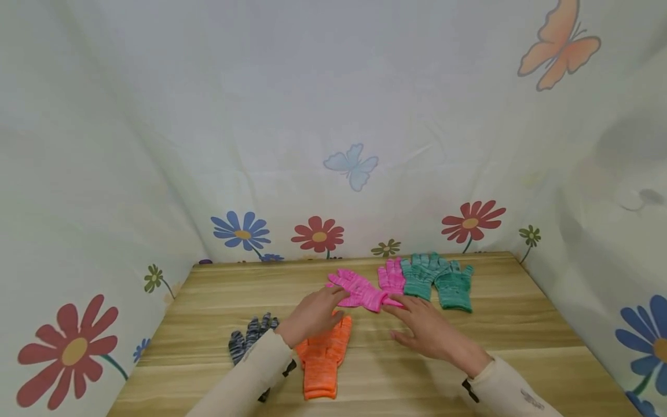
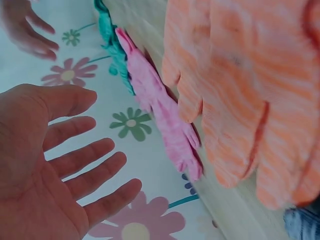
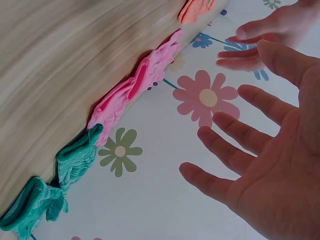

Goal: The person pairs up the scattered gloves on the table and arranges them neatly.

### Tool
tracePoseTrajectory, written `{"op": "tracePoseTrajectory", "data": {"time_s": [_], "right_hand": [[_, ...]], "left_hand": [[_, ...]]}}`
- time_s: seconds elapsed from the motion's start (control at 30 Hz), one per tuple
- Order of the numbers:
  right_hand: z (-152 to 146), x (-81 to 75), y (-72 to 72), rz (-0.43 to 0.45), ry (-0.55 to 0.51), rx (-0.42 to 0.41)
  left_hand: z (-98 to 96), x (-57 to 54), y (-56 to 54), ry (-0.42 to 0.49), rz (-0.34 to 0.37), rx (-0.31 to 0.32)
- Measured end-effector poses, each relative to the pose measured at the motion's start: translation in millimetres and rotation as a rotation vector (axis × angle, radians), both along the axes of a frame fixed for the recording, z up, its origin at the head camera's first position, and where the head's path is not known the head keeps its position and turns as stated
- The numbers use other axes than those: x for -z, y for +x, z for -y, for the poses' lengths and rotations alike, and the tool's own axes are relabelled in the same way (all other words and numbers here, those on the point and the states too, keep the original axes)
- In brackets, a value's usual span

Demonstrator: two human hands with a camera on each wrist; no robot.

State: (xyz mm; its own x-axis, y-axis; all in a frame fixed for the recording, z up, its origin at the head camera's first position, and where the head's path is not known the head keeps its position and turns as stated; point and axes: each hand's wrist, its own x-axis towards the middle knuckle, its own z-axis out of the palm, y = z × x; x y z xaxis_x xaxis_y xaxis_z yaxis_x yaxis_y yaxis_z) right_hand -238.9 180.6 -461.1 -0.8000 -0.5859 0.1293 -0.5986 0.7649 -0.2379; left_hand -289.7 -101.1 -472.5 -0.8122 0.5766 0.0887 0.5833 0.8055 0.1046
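Observation:
Both hands hover over the table with fingers spread and nothing held. In the head view my left hand (image 1: 315, 315) overlaps the far end of an orange knit glove (image 1: 321, 362). My right hand (image 1: 429, 330) is to the right, its fingertips near the cuff of a pink glove (image 1: 359, 289). Behind that, a second pink glove (image 1: 391, 277) lies partly under a green glove (image 1: 419, 278), with another green glove (image 1: 455, 288) at its right. A dark grey-and-white glove (image 1: 250, 336) lies at left, partly hidden by my left sleeve. The left wrist view shows the orange glove (image 2: 240, 100) up close.
The gloves lie flat on a wood-grain tabletop (image 1: 521, 347). A white curtain (image 1: 260, 116) printed with flowers and butterflies stands along the back and both sides of the table.

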Motion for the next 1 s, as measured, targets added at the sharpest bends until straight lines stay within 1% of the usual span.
{"op": "tracePoseTrajectory", "data": {"time_s": [0.13,0.23,0.37,0.5,0.57,0.67,0.77,0.83,1.0], "right_hand": [[-2.4,1.4,4.7,-0.01,-0.005,0.001],[-3.7,2.7,7.3,-0.029,-0.015,-0.015],[-4.1,3.9,9.5,-0.048,-0.027,-0.035],[-4.8,5.2,12.5,-0.035,-0.017,-0.033],[-5.5,5.9,14.4,-0.018,-0.009,-0.025],[-6.3,7.2,16.9,0.003,-0.002,-0.015],[-6.8,8.6,18.9,0.006,0.004,-0.006],[-6.9,9.6,19.9,0.002,0.006,-0.003],[-6.7,11.4,21.4,-0.006,0.011,-0.001]], "left_hand": [[-9.3,2.7,-19.9,0.013,0.049,-0.024],[-15.0,3.2,-35.0,0.038,0.077,-0.052],[-21.2,5.7,-50.0,0.06,0.091,-0.104],[-28.0,11.8,-57.2,0.07,0.11,-0.17],[-32.2,15.5,-59.0,0.071,0.115,-0.185],[-38.8,20.2,-61.2,0.088,0.141,-0.176],[-44.7,24.4,-63.5,0.098,0.188,-0.159],[-47.7,27.5,-65.8,0.093,0.202,-0.16],[-51.9,35.2,-72.7,0.048,0.184,-0.172]]}}
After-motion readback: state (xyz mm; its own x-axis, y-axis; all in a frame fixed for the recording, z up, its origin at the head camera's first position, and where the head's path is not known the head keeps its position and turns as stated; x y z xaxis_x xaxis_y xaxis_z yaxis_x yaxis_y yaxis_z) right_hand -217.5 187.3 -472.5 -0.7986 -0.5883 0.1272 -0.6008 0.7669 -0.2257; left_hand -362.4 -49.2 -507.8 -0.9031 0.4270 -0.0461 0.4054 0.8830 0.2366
